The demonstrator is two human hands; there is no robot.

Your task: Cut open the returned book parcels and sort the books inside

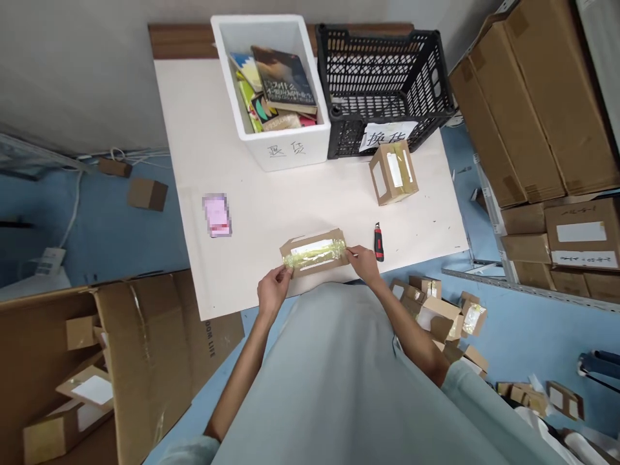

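A flat brown cardboard parcel (316, 250) with a white label and a yellowish tape strip lies near the table's front edge. My left hand (272, 290) grips its left end with the fingers curled. My right hand (363, 260) pinches its right end. A red and black utility knife (378, 242) lies just right of my right hand.
A small taped carton (392, 173) stands further back. Behind are a white foam box (277, 147) holding books and a black plastic crate (385, 84). A pink blurred item (217, 215) lies left. Opened cartons (443, 316) litter the floor; stacked boxes (542, 116) right, a large box (72, 368) left.
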